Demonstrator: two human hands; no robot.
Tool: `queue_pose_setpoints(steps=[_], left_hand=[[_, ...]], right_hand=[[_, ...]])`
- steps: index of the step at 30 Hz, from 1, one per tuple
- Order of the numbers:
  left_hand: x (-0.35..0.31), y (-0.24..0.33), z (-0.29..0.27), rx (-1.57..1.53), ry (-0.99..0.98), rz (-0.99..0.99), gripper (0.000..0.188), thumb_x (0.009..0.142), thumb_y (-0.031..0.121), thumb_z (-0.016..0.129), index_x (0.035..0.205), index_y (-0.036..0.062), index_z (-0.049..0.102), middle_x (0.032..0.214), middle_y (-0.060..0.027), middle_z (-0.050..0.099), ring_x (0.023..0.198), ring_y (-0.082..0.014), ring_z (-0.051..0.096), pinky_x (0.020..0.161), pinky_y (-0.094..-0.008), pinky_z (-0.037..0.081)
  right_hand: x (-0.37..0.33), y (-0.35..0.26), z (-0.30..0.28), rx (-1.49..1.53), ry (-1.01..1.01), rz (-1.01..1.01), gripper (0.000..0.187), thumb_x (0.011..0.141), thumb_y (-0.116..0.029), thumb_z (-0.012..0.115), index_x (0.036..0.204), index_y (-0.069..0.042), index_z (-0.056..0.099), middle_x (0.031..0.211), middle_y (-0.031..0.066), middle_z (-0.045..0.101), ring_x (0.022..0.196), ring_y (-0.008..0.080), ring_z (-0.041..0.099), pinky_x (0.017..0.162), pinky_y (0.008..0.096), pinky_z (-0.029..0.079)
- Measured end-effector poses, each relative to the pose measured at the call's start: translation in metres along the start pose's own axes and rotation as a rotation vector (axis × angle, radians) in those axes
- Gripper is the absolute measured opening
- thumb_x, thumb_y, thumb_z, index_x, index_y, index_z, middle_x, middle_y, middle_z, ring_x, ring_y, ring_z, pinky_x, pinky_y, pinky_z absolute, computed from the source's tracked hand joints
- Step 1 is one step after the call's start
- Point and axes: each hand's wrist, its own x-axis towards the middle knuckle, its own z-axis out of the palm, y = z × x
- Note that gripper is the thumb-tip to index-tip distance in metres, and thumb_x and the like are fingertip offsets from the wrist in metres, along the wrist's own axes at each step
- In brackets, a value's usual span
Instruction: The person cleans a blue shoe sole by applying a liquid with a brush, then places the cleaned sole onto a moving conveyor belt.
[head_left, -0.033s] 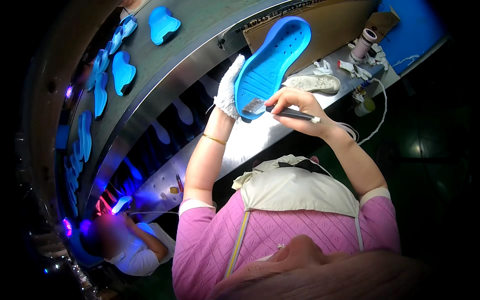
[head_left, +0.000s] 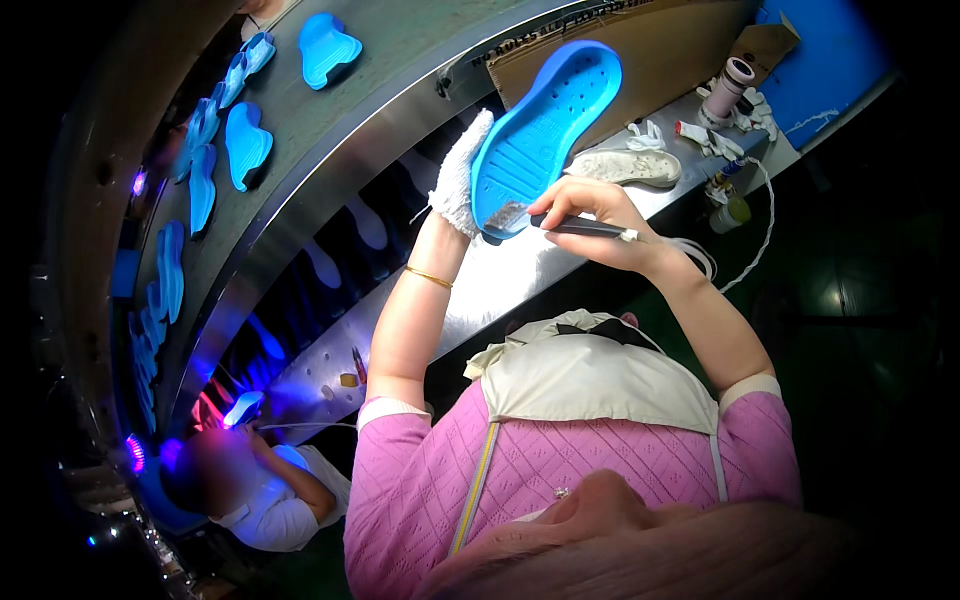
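Observation:
My left hand (head_left: 460, 178), in a white knit glove, grips a blue shoe sole (head_left: 535, 130) by its left edge and holds it up, inner side facing me. Grooves and small holes show on the sole. My bare right hand (head_left: 598, 222) is closed around the black handle of a flat brush (head_left: 506, 217). The pale bristles lie against the near end of the sole, inside its rim. A white tube or cord (head_left: 700, 258) shows behind my right wrist; where it joins the handle is hard to make out.
A conveyor (head_left: 285, 125) with several blue soles curves along the left. Beyond the brush lies a whitish shoe or sole (head_left: 625, 166) on the metal bench (head_left: 480, 290). A cardboard sheet (head_left: 640, 60) and pink cylinder (head_left: 727, 90) stand behind. Another person (head_left: 270, 490) sits lower left.
The sole has dipped slightly at its far end. The brush bristles have shifted a little on the sole's near end; both hands keep their hold.

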Motion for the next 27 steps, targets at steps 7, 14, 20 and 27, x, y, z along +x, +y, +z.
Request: queue_pose_setpoints(steps=[7,14,20,27], left_hand=[[-0.002,0.002,0.002,0.14,0.023,-0.146,0.049,0.09,0.043,0.064,0.115,0.0008,0.063,0.104,-0.0185,0.068,0.085,-0.029,0.068,0.076,-0.0394,0.059],[-0.005,0.004,0.009,0.319,-0.018,-0.191,0.047,0.09,0.043,0.064,0.115,0.003,0.065,0.103,-0.014,0.068,0.087,-0.0228,0.068,0.074,-0.0342,0.059],[-0.009,0.008,0.014,0.396,-0.057,-0.325,0.047,0.091,0.04,0.065,0.119,0.003,0.063,0.107,-0.0121,0.068,0.089,-0.022,0.067,0.077,-0.0345,0.058],[-0.015,0.005,0.01,0.42,-0.059,-0.244,0.055,0.091,0.049,0.061,0.121,0.0025,0.062,0.109,-0.0158,0.067,0.089,-0.0252,0.067,0.076,-0.0366,0.059]], right_hand=[[0.008,-0.001,-0.021,0.125,-0.267,0.319,0.012,0.071,0.004,0.07,0.079,-0.002,0.064,0.096,0.0091,0.068,0.094,0.0163,0.064,0.084,0.0296,0.05],[0.016,-0.005,-0.03,0.118,-0.192,0.303,0.009,0.071,0.002,0.07,0.077,-0.001,0.065,0.089,0.0089,0.069,0.091,0.0172,0.065,0.082,0.0307,0.051],[0.016,-0.004,-0.04,-0.162,-0.331,0.506,0.009,0.068,-0.003,0.069,0.077,-0.003,0.066,0.081,0.0062,0.068,0.084,0.0151,0.065,0.074,0.0262,0.05],[0.014,-0.018,-0.054,-0.192,-0.282,0.541,0.011,0.068,-0.005,0.072,0.075,-0.003,0.064,0.081,0.0063,0.068,0.081,0.0148,0.065,0.074,0.0282,0.052]])
